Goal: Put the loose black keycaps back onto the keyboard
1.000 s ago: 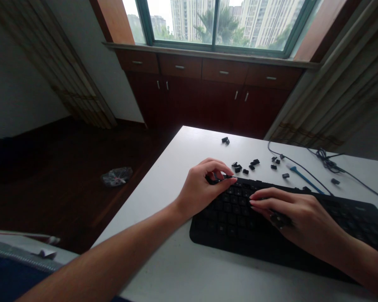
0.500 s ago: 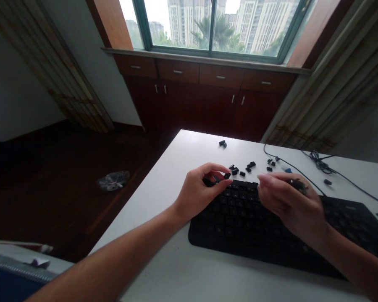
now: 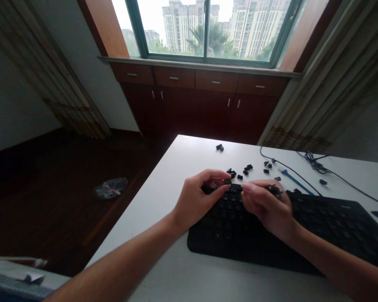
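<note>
Right hand has moved in beside left hand above the far edge of the black keyboard; left fingers pinch a black keycap, right grip closed on a small dark object, loose keycaps lying beyond on the white tabletop.

Up at twelve o'clock, tower blocks are showing through a green-framed window over dark wooden cabinets! Curtains are hanging at two o'clock, a black cable is snaking across the white surface beside a blue-handled tool, and a crumpled plastic bag is lying on the wooden floor at nine o'clock!
</note>
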`<state>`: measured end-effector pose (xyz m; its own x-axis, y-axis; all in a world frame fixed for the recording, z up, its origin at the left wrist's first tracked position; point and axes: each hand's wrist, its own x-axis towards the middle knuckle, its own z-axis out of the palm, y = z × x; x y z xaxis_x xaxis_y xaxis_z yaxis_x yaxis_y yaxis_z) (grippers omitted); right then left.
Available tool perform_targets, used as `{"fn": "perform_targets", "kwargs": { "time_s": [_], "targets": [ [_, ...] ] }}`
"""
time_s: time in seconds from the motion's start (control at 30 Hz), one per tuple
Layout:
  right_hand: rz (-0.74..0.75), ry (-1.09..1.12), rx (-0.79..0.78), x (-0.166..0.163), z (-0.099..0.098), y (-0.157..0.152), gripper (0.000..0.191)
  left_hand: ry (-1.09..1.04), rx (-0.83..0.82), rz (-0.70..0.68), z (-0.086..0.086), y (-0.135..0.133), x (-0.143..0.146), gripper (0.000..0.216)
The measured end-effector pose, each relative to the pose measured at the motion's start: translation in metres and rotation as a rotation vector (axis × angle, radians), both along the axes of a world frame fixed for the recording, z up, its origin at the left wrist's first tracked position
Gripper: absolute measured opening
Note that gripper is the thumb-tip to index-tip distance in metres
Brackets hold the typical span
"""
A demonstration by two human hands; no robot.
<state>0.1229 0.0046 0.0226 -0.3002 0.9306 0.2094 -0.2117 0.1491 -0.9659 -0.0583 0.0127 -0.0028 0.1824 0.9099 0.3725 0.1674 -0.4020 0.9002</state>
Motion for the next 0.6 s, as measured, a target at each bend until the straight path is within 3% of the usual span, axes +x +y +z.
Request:
{"fn": "perform_targets", "kwargs": {
  "time_s": [0.13, 0.23, 0.4, 0.47, 0.6],
  "targets": [
    [0.027, -0.1, 0.027, -0.002, 0.006, 0.0, 0.053, -0.02, -0.004, 0.011, -0.001, 0.0, 0.001, 0.021],
    [-0.039, -0.121, 0.105, 0.004, 0.019, 0.003, 0.054, -0.018, -0.002, 0.015, 0.0, 0.0, 0.001, 0.021],
    [-0.249, -0.526, 0.271, 0.023, 0.032, 0.014, 0.037, 0.008, 0.048, 0.029, 0.0, 0.0, 0.0, 0.023],
    [-0.227, -0.662, 0.296, 0.029, 0.031, 0.016, 0.025, 0.021, 0.084, 0.036, 0.0, 0.0, 0.0, 0.024],
    [-0.145, -0.777, 0.324, 0.029, 0.023, 0.013, 0.02, 0.061, 0.146, 0.047, 0.001, -0.001, -0.001, 0.024]
  ]
}}
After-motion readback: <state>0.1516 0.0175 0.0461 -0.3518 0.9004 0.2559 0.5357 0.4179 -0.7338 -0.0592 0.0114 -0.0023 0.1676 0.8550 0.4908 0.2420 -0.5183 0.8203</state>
